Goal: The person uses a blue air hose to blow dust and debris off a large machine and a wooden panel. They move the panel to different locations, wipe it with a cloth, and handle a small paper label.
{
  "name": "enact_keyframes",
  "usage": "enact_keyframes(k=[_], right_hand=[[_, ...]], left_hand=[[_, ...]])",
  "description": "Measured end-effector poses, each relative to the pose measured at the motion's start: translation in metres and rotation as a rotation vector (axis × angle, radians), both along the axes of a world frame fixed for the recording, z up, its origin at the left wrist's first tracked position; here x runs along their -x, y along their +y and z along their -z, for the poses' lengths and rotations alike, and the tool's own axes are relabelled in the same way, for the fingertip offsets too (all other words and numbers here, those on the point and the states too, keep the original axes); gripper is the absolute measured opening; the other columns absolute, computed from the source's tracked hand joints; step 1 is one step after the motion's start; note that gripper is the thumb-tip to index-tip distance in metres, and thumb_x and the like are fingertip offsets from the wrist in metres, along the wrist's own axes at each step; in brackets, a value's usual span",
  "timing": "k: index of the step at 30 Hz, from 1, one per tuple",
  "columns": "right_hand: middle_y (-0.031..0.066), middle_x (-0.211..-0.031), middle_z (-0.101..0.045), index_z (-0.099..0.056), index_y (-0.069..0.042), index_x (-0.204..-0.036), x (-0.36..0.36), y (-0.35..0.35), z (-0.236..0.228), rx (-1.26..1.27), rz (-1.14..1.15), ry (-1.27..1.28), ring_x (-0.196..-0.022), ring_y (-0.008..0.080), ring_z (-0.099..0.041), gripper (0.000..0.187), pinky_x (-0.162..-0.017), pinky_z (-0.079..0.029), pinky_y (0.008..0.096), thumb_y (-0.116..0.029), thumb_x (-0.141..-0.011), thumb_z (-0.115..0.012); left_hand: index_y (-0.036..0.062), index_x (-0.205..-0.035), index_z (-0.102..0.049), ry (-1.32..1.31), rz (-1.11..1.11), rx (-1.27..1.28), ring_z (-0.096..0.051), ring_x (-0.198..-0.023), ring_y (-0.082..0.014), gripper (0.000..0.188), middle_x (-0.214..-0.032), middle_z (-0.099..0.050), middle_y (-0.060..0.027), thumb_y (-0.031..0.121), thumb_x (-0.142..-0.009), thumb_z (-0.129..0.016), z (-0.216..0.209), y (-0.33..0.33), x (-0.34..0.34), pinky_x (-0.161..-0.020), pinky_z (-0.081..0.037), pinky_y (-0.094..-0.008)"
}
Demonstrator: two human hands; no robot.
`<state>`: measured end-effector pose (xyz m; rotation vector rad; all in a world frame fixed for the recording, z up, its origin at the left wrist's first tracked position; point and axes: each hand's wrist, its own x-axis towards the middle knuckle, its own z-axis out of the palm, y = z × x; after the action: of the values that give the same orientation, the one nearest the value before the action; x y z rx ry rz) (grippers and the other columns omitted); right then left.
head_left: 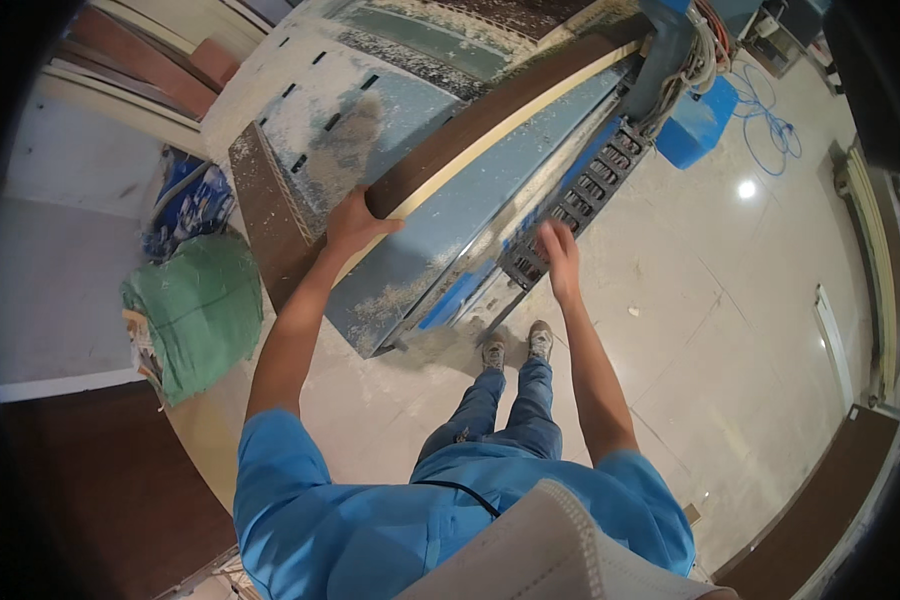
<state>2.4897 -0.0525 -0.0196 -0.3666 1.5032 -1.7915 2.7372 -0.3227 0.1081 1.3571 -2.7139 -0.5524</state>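
My left hand (357, 226) grips the near end of a long dark brown board (480, 115) with a pale yellow edge. The thumb lies along that pale edge, and the fingers go over the brown face, partly hidden. From there the board runs up and to the right over a grey-blue machine table (425, 240) strewn with sawdust and chips. My right hand (560, 255) hangs near a black cable chain (585, 185) at the table's side. Its fingers are loosely bent with a gap to the thumb, and nothing shows in them. Whether it touches the chain, I cannot tell.
A green sack (202, 315) and a blue bundle (195, 205) stand left of the table. Another brown panel (270, 215) lies by the table's left end. Blue hose (770, 130) coils on the floor at far right. Long strips (875, 260) lie along the right side.
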Motion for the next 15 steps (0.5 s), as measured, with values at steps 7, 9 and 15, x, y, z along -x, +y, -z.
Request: enact_keyframes(k=[7, 9, 15], right_hand=[[0.0134, -0.096, -0.066, -0.060, 0.012, -0.111, 0.067, -0.222, -0.035, 0.126, 0.034, -0.196, -0.080, 0.0194, -0.063, 0.058, -0.071, -0.052, 0.0320, -0.040, -0.088, -0.071], [0.0109, -0.085, -0.067, -0.065, 0.010, -0.102, 0.065, -0.242, -0.035, 0.127, 0.231, -0.219, -0.071, 0.0192, -0.063, 0.043, -0.064, -0.050, 0.0309, -0.029, -0.086, -0.076], [0.0128, -0.070, -0.068, -0.068, 0.008, -0.087, 0.092, -0.219, -0.062, -0.062, -0.007, -0.011, -0.054, 0.0213, -0.066, 0.037, -0.048, -0.052, 0.0329, -0.028, -0.092, -0.068]], left_hand=[[0.0015, -0.123, -0.061, 0.038, -0.001, -0.045, -0.066, -0.107, -0.0347, 0.085, -0.114, -0.068, -0.0187, 0.046, -0.056, -0.090, 0.002, -0.007, 0.024, -0.091, -0.051, -0.0432], [0.0009, -0.124, -0.060, 0.084, -0.018, -0.124, -0.063, -0.111, -0.0353, 0.089, -0.119, -0.065, -0.0195, 0.051, -0.056, -0.088, -0.007, -0.001, 0.030, -0.095, -0.049, -0.0442], [0.0009, -0.120, -0.062, 0.038, -0.028, -0.006, -0.065, -0.107, -0.0356, 0.080, -0.114, -0.066, -0.0206, 0.040, -0.057, -0.090, 0.002, 0.002, 0.048, -0.090, -0.050, -0.0464]])
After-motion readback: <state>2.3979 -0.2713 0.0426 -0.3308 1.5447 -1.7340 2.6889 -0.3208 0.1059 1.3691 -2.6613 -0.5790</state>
